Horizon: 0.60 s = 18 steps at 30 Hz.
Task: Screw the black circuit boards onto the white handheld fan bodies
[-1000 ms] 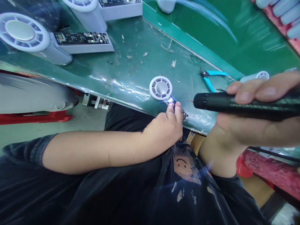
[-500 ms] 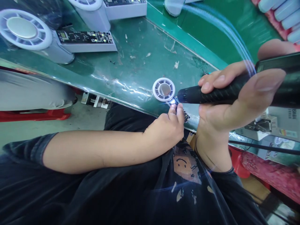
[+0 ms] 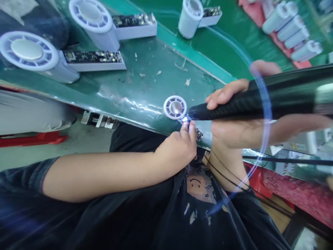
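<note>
A white housing (image 3: 175, 107) with a round, spoked cap and a silver disc in its centre rests near the bench edge. From it a narrow arm reaches toward me, carrying a circuit board (image 3: 199, 134). My left hand (image 3: 179, 146) is closed, its fingertips pinching that arm and covering much of the board. Wrapped around a black electric screwdriver (image 3: 291, 93) is my right hand (image 3: 231, 133). The screwdriver's nose points at the arm just beside the round cap, where a bright light glows. Its very tip is too small to make out.
Two similar white units (image 3: 33, 55) with exposed boards stand at the upper left, another (image 3: 191, 17) at the top. White cylinders (image 3: 291, 26) lie on pink material at the upper right. A black cable (image 3: 286, 160) crosses the right side. A person in grey (image 3: 33, 111) sits left.
The view has shifted, bringing more of the far bench into sight. My right hand and the screwdriver have turned slightly, with the nose still beside the cap. My left hand keeps its pinch.
</note>
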Each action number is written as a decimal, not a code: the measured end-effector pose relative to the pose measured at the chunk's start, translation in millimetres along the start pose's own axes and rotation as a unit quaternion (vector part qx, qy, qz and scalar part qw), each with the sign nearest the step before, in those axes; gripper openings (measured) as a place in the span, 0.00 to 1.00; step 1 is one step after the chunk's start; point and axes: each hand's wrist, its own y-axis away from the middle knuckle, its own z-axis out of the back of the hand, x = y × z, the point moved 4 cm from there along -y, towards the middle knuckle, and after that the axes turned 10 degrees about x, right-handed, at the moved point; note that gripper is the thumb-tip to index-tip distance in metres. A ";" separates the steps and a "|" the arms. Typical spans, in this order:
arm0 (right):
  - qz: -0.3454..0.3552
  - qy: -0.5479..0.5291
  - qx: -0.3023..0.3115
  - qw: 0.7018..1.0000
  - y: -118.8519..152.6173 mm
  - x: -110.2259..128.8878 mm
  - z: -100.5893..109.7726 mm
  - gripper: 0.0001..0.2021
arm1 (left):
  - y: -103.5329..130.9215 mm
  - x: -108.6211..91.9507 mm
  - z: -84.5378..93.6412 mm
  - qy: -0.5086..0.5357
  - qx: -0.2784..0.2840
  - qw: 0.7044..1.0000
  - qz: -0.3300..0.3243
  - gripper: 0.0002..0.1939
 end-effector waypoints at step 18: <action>-0.039 -0.092 0.055 0.994 -4.9 -9.5 -4.0 0.33 | -2.4 -0.2 -4.8 -0.001 0.014 1.000 -0.011 0.23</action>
